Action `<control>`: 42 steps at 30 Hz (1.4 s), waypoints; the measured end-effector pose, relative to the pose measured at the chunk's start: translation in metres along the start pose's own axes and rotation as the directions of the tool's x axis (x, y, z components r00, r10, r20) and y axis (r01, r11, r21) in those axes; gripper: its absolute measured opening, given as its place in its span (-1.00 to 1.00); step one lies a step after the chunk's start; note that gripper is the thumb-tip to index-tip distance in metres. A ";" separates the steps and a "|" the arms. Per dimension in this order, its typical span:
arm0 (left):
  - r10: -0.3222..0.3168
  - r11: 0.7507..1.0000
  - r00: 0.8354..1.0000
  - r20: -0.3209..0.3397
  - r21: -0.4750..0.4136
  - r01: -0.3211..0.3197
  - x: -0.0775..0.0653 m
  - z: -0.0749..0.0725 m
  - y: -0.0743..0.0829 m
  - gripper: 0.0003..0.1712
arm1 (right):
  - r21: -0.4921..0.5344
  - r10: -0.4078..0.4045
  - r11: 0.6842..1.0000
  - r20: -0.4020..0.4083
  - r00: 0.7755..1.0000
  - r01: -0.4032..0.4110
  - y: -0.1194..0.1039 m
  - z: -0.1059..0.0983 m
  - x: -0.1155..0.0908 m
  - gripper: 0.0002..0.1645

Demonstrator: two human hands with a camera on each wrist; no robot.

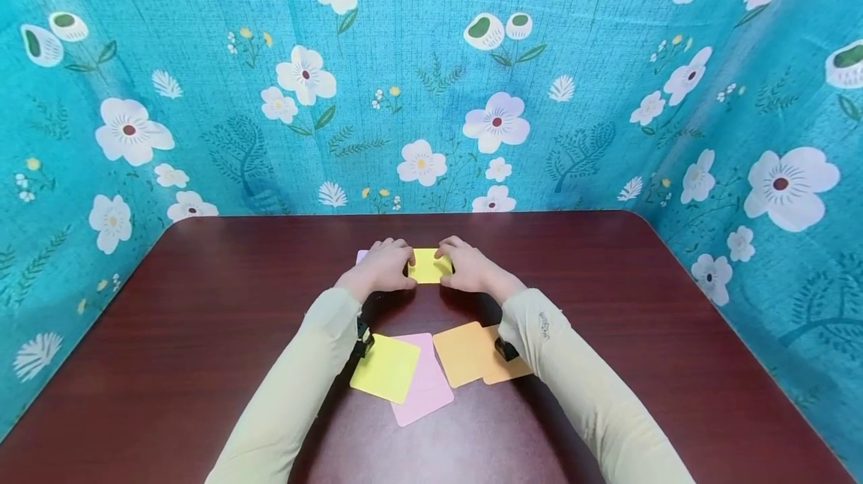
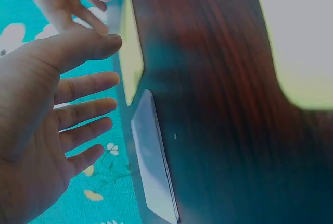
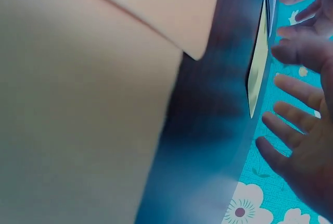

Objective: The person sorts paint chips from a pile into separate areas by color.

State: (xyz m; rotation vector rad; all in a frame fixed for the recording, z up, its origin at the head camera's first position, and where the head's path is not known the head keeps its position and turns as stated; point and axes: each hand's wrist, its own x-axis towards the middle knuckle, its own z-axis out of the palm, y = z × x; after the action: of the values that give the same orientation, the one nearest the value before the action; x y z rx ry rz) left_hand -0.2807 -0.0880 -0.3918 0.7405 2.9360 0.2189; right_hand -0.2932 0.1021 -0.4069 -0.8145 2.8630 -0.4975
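A yellow square card [image 1: 428,267] lies toward the back of the dark table, between the two hands. My left hand [image 1: 384,267] is at its left side, thumb and fingers spread and relaxed, with nothing gripped. On the other side my right hand [image 1: 473,268] reaches over the card's right edge, its fingers loosely spread in the right wrist view. A lilac card [image 2: 153,156], which looks like a small stack from the side, sits left of the yellow one; the left hand mostly hides it in the head view.
Closer to the body, another yellow card [image 1: 386,368] overlaps a pink card [image 1: 423,388]. To their right an orange card [image 1: 460,355] overlaps a second orange card [image 1: 507,374], partly covered by the right sleeve. A blue floral cloth [image 1: 418,79] hangs behind the table [image 1: 202,334].
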 end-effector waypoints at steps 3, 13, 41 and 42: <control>-0.011 0.999 0.999 -0.042 -0.030 0.009 -0.006 0.001 -0.004 -0.61 | -0.025 -0.022 0.999 -0.060 0.998 0.020 -0.002 -0.001 -0.004 -0.51; 0.039 0.998 0.996 -0.085 -0.051 -0.043 -0.033 -0.003 -0.006 -0.58 | -0.062 -0.061 0.997 -0.142 0.988 0.053 -0.020 -0.006 -0.022 -0.58; 0.009 0.993 1.000 -0.021 -0.115 -0.011 -0.089 0.004 -0.004 -0.44 | -0.121 -0.114 0.987 -0.075 0.991 0.105 -0.063 0.003 -0.069 -0.63; 0.010 0.993 1.000 -0.013 -0.120 -0.011 -0.091 0.005 -0.004 -0.44 | -0.122 -0.114 0.987 -0.074 0.991 0.105 -0.064 0.003 -0.071 -0.63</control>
State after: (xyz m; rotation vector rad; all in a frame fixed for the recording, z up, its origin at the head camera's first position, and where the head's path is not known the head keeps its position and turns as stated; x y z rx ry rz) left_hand -0.2023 -0.1346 -0.3910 0.7399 2.8999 0.3979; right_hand -0.2009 0.0873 -0.3860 -0.9980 2.9581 -0.3841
